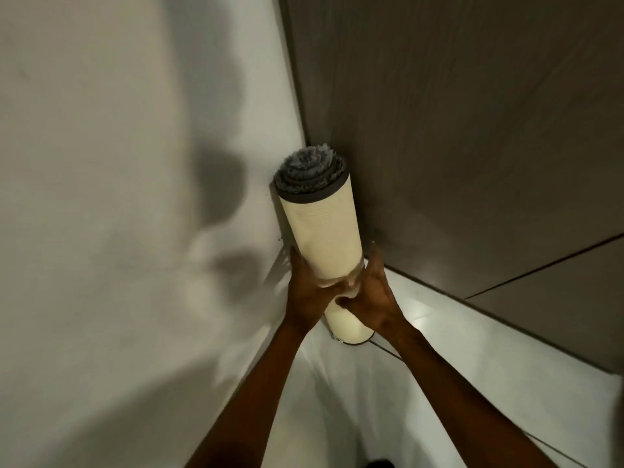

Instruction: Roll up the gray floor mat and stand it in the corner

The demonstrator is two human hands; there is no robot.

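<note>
A pale, matte wall fills the left side, with soft dark shadows cast across it. It meets a brown wood-grain panel on the right at a vertical corner. A thin dark seam crosses the lower part of that panel. Below, the floor is glossy white tile with a dark grout line, catching a bright patch of reflected light near the panel's base.
</note>
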